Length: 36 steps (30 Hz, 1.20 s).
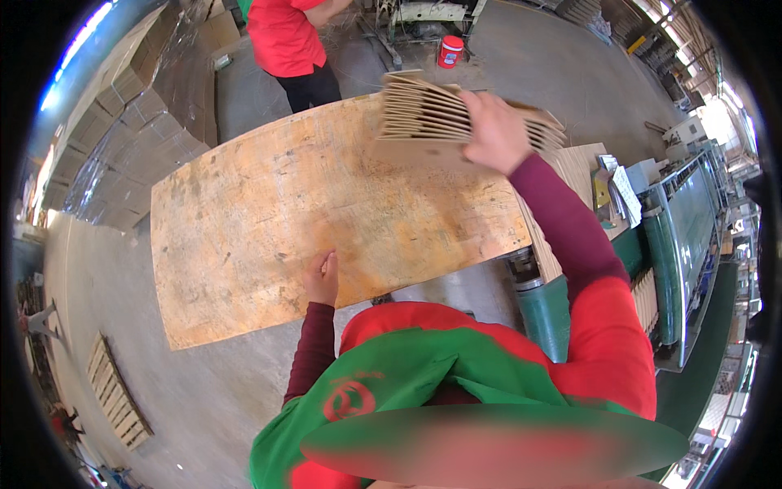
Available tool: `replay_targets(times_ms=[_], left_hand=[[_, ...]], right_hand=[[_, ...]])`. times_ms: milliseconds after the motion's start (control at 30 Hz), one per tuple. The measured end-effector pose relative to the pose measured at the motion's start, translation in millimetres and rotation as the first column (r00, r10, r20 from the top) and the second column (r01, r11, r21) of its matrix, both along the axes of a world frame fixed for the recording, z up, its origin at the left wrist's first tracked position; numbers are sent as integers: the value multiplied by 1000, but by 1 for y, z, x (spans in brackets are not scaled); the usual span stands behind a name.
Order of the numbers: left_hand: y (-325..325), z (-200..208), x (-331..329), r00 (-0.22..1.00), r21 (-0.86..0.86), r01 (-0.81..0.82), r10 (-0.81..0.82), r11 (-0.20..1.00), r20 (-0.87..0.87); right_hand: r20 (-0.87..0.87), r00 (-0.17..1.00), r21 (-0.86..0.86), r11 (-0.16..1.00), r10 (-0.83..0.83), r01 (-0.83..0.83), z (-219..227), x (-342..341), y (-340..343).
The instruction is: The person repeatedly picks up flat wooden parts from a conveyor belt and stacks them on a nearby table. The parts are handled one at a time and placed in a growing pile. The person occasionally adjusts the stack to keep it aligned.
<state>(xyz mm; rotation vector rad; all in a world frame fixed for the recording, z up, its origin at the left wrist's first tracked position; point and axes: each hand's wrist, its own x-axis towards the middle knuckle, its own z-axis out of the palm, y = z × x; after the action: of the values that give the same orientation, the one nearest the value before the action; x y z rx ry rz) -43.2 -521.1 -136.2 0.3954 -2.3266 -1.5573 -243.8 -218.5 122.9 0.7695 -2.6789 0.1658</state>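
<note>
At the far right end of the wooden table [269, 196], a stack of flat brown cardboard pieces [425, 110] sits with its layered edges facing left. My right hand [494, 130] reaches out over this stack, its fingers wrapped over the upper pieces. Part of the cardboard is hidden behind that hand. My left hand [322, 279] is held over the table's near edge, fingers curled into a loose fist with the thumb up. Nothing shows in it.
Beyond the table a person in a red shirt [285, 41] stands near a red bucket [450, 51]. Wrapped cardboard stacks [134, 122] rise at the left, with a wooden pallet [116, 391] on the floor. A green-belted machine [680, 244] stands at the right.
</note>
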Motion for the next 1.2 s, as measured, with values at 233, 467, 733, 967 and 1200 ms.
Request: replay_targets(times_ms=[233, 467, 733, 967, 1200], left_hand=[[-13, 6, 32, 996, -225, -49, 31, 973, -84], [-36, -2, 103, 909, -166, -396, 411, 903, 73], [-28, 11, 83, 935, -258, -311, 343, 915, 90], [30, 9, 38, 999, -225, -49, 48, 973, -7], [122, 19, 26, 973, -318, 230, -218, 920, 73]], right_hand=[[-203, 978, 90, 994, -46, 65, -148, -61, -62], [84, 993, 45, 996, -81, 78, -233, 11, -79], [-157, 967, -20, 979, -202, 202, -171, 25, -87], [-126, 975, 4, 983, -181, 183, -146, 41, -64], [-10, 998, -412, 910, -66, 56, -197, 114, 109]])
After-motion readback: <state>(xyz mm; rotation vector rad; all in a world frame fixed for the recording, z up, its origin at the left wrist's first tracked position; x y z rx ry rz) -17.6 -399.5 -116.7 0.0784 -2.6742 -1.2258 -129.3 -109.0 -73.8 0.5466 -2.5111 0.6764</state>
